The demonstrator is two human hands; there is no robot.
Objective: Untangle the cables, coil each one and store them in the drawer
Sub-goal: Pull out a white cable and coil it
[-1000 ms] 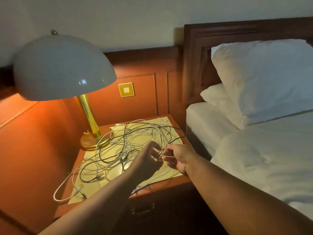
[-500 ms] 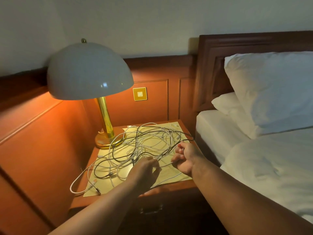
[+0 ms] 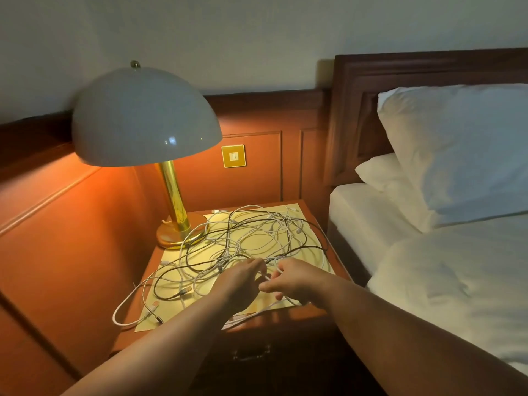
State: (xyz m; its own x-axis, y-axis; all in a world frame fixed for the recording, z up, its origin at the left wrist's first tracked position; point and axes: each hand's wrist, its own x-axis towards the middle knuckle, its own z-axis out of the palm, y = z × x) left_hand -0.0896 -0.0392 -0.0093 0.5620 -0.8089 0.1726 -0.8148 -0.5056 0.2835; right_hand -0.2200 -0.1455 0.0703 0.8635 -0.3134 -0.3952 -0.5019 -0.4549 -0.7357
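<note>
Cables (image 3: 245, 241), white and black, sprawl tangled over the yellow mat (image 3: 288, 301) on the tabletop (image 3: 314, 314), right of the brass lamp (image 3: 174, 207). Left hand (image 3: 243, 282) and right hand (image 3: 294, 282) meet at the near edge, each pinching one thin white strand (image 3: 268, 277). Light, limp, springy; likely snags. Best held near a plug end. Drawer (image 3: 251, 352) below appears closed.

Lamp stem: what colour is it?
Shiny gold, like its round base; the lamp stem shows in the head view.
</note>
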